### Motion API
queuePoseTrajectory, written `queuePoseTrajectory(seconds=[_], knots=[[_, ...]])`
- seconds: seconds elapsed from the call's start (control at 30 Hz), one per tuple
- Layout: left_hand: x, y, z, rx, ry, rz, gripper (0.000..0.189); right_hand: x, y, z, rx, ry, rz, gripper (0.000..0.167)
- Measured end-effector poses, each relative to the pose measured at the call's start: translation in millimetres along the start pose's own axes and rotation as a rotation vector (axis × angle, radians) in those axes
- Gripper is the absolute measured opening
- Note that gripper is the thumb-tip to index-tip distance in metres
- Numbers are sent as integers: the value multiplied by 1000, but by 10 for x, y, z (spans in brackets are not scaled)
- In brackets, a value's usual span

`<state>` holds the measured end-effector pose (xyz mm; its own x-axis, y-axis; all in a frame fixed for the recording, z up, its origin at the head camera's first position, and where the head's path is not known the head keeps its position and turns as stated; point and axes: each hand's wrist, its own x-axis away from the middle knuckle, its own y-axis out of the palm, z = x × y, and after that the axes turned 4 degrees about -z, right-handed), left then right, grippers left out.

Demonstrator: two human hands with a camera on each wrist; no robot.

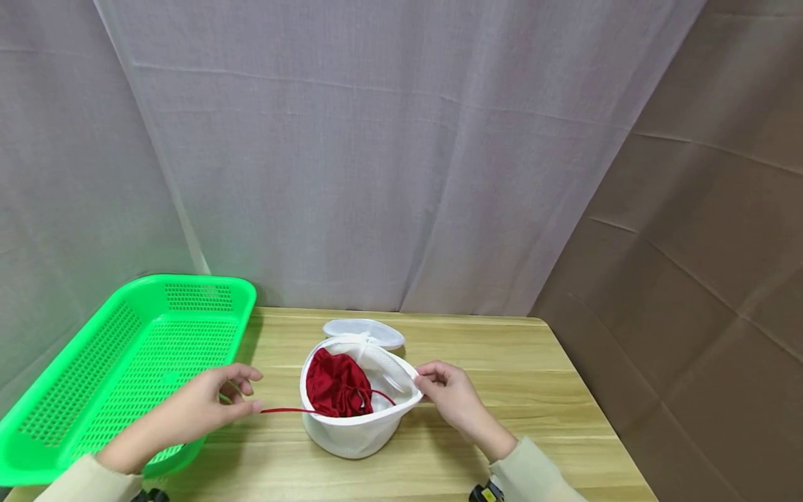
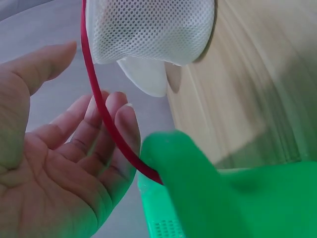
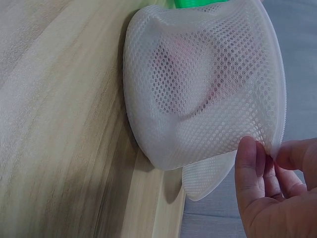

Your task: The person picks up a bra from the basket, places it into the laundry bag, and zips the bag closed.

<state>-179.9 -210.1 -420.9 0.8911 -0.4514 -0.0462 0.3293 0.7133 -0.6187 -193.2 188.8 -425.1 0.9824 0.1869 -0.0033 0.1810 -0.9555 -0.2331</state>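
Note:
A white mesh laundry bag (image 1: 351, 439) stands on the table with its lid (image 1: 365, 329) folded back behind it. Inside lies a bunched red satin cloth piece (image 1: 337, 382) with thin cords or straps. One red strap (image 2: 106, 116) hangs out over the left rim and runs toward the green basket. Beside that strap is my left hand (image 1: 210, 401), thumb and fingers apart; the strap passes across the fingers in the left wrist view. My right hand (image 1: 453, 394) pinches the bag's right rim between thumb and fingers, pulling it into a point.
To the left is a large green plastic basket (image 1: 246, 317) with perforated sides, its near edge below the left forearm. The wooden table (image 1: 514, 390) extends right of the bag. A grey curtain (image 1: 351, 174) hangs behind, and brown cloth (image 1: 702, 300) covers the right side.

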Motion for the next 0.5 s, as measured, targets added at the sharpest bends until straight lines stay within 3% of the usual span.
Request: queuePoseTrajectory(seconds=[0.27, 0.37, 0.5], knots=[[57, -18, -50, 43, 52, -102, 15, 61, 18, -122, 7, -7, 0, 15], [53, -24, -70, 24, 81, -111, 7, 72, 20, -135, 12, -2, 0, 14], [54, -49, -66, 4, 69, -111, 6, 72, 15, -132, 12, 1, -3, 14]])
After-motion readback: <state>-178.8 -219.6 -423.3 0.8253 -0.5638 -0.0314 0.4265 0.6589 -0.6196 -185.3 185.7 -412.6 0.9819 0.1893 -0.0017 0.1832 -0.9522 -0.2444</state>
